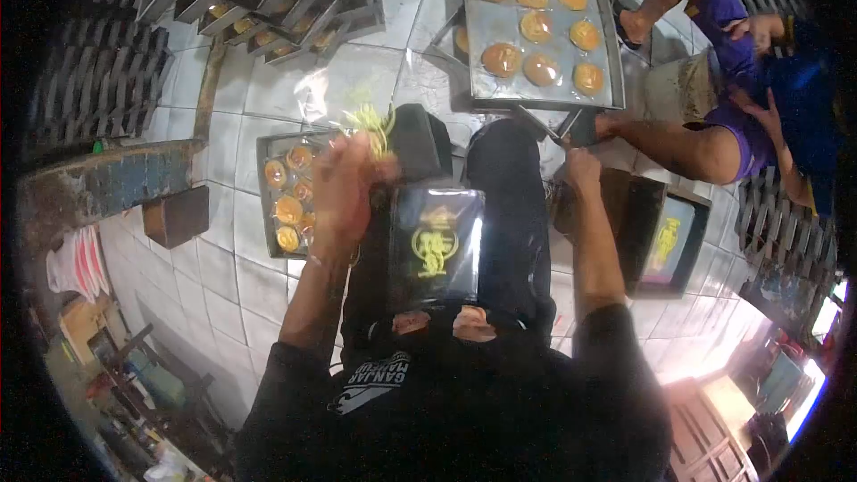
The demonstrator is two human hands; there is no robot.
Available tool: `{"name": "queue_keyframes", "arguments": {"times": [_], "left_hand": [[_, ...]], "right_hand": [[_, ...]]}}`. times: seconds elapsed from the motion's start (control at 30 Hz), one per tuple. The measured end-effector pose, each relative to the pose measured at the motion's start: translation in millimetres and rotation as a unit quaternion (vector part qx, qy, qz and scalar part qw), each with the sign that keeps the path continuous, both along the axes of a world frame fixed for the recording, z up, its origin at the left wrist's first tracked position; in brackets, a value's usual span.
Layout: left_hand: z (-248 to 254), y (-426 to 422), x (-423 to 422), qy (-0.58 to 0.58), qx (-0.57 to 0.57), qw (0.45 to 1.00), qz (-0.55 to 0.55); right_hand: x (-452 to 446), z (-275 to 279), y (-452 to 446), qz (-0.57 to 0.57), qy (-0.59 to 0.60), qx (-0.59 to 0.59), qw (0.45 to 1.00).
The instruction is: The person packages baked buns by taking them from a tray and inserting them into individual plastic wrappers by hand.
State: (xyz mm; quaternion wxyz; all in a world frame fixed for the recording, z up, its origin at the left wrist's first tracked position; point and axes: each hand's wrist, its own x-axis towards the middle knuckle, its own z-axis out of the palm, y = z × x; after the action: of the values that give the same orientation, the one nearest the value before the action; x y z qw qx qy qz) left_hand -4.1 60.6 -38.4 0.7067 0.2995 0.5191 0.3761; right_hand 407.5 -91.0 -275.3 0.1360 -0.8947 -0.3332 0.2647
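Observation:
My left hand (pixel 346 186), smeared by motion, is closed on a crumpled clear plastic bag (pixel 370 121) with yellow-green print. Just beyond it is a dark box-like block (pixel 416 141). On my lap lies a flat clear bag (pixel 437 245) with a yellow print. My right hand (pixel 584 167) is closed in a fist by the near corner of a large metal tray (pixel 476 80); what its fingers hold is hidden. Several wrapped round buns (pixel 536 27) sit on that tray. A smaller tray (pixel 267 201) with wrapped buns (pixel 288 210) is on the floor beside my left forearm.
At right, a dark open box (pixel 696 250) holds a yellow-printed pack (pixel 665 239). Another person (pixel 714 134) in purple shorts sits at upper right. Stacked metal trays (pixel 268 0) with buns stand at upper left. A worn bench (pixel 125 180) is at left.

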Motion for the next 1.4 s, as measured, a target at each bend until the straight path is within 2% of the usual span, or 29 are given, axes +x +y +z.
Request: {"name": "queue_keyframes", "arguments": {"times": [0.07, 0.1, 0.13, 0.17, 0.2, 0.23, 0.3, 0.33, 0.37, 0.4, 0.47, 0.5, 0.57, 0.63, 0.67, 0.7, 0.73, 0.77, 0.8, 0.9, 0.97, 1.0, 1.03, 1.1, 1.13, 1.2, 1.23, 1.3, 1.4], "left_hand": [[2.2, -2.2, 10.7, 0.066, -0.008, 0.998, -0.019], [5.4, -4.5, 16.8, 0.122, -0.012, 0.992, -0.037], [8.2, -6.4, 24.4, 0.077, 0.072, 0.994, -0.039], [6.4, -7.3, 27.2, 0.084, 0.062, 0.993, -0.047], [3.1, -5.5, 29.6, 0.082, 0.032, 0.996, -0.019], [0.0, -3.8, 29.3, 0.082, 0.004, 0.997, 0.011], [-5.7, -3.7, 21.6, 0.160, 0.048, 0.984, -0.057], [-3.3, -3.9, 22.1, 0.163, 0.034, 0.985, -0.042], [-0.7, -3.5, 23.4, 0.165, 0.020, 0.986, -0.028], [0.9, -3.2, 28.5, 0.164, 0.065, 0.984, -0.029], [3.2, -2.6, 33.5, 0.175, 0.064, 0.982, -0.035], [4.3, -2.7, 33.9, 0.186, 0.065, 0.980, -0.038], [3.7, -3.2, 37.7, 0.168, 0.087, 0.982, -0.008], [4.4, -5.2, 40.1, 0.217, 0.039, 0.974, 0.055], [2.7, -5.8, 44.0, 0.221, 0.042, 0.973, 0.052], [0.4, -7.7, 47.2, 0.193, 0.058, 0.976, 0.079], [-2.1, -8.4, 47.4, 0.163, 0.075, 0.978, 0.105], [-7.3, -9.5, 37.2, 0.166, 0.081, 0.977, 0.102], [-14.2, -11.9, 20.0, 0.142, 0.095, 0.984, 0.058], [-11.7, -11.6, 20.0, 0.138, 0.109, 0.984, 0.021], [-15.2, -8.5, 20.5, 0.141, 0.084, 0.986, 0.037], [-23.4, -7.4, 18.4, 0.156, 0.122, 0.980, 0.034], [-19.5, -5.9, 23.6, 0.144, 0.136, 0.980, 0.033], [-9.2, -5.7, 32.3, 0.148, 0.103, 0.983, 0.019], [-11.5, -5.2, 28.1, 0.146, 0.080, 0.986, 0.021], [-8.4, -5.9, 25.2, 0.130, 0.083, 0.988, 0.017], [-4.7, -7.0, 27.0, 0.124, 0.072, 0.990, 0.006], [3.6, -6.3, 37.3, 0.044, 0.065, 0.996, 0.051], [-17.9, -12.3, 19.7, 0.151, 0.272, 0.946, -0.086]], "right_hand": [[1.8, -21.3, -16.3, 0.066, 0.170, -0.001, 0.983], [15.7, -49.4, -14.0, 0.006, 0.245, 0.084, 0.966], [23.3, -65.2, -1.7, -0.104, 0.327, 0.166, 0.925], [31.2, -81.6, 10.4, -0.206, 0.394, 0.255, 0.858], [36.0, -77.2, 35.7, -0.344, 0.455, 0.337, 0.749], [45.0, -77.9, 52.1, -0.411, 0.456, 0.332, 0.716], [89.3, -182.8, 47.1, -0.184, 0.270, 0.289, 0.900], [76.0, -152.7, 70.5, -0.352, 0.389, 0.377, 0.763], [68.5, -126.6, 84.6, -0.498, 0.475, 0.442, 0.575], [68.3, -116.7, 82.6, -0.506, 0.472, 0.439, 0.573], [73.0, -106.5, 85.1, -0.383, 0.604, 0.477, 0.511], [75.7, -97.4, 91.8, -0.361, 0.599, 0.457, 0.549], [88.2, -102.0, 96.5, -0.398, 0.592, 0.457, 0.532], [108.3, -143.2, 98.9, -0.411, 0.517, 0.454, 0.598], [119.2, -172.8, 99.6, -0.386, 0.468, 0.386, 0.696], [112.3, -172.3, 100.6, -0.388, 0.470, 0.387, 0.692], [102.7, -168.3, 102.0, -0.305, 0.334, 0.283, 0.846], [95.2, -163.4, 105.9, -0.204, 0.178, 0.162, 0.949], [109.7, -223.9, 98.7, -0.188, 0.194, 0.185, 0.945], [86.9, -177.0, 113.9, -0.144, 0.108, 0.068, 0.981], [59.2, -138.1, 123.4, -0.117, 0.009, -0.019, 0.993], [56.0, -155.4, 112.7, -0.029, -0.026, 0.051, 0.998], [48.2, -177.0, 108.4, -0.047, -0.026, 0.105, 0.993], [28.3, -136.4, 102.9, -0.086, 0.121, 0.157, 0.976], [20.2, -109.9, 104.1, -0.126, 0.121, 0.125, 0.977], [7.3, -41.1, 97.9, -0.147, 0.180, 0.227, 0.946], [-14.5, 39.1, 96.1, -0.227, 0.318, 0.292, 0.873], [-31.6, 84.3, 71.6, -0.207, 0.361, 0.387, 0.823], [-48.1, 163.1, 50.2, -0.166, 0.575, 0.411, 0.688]]}}
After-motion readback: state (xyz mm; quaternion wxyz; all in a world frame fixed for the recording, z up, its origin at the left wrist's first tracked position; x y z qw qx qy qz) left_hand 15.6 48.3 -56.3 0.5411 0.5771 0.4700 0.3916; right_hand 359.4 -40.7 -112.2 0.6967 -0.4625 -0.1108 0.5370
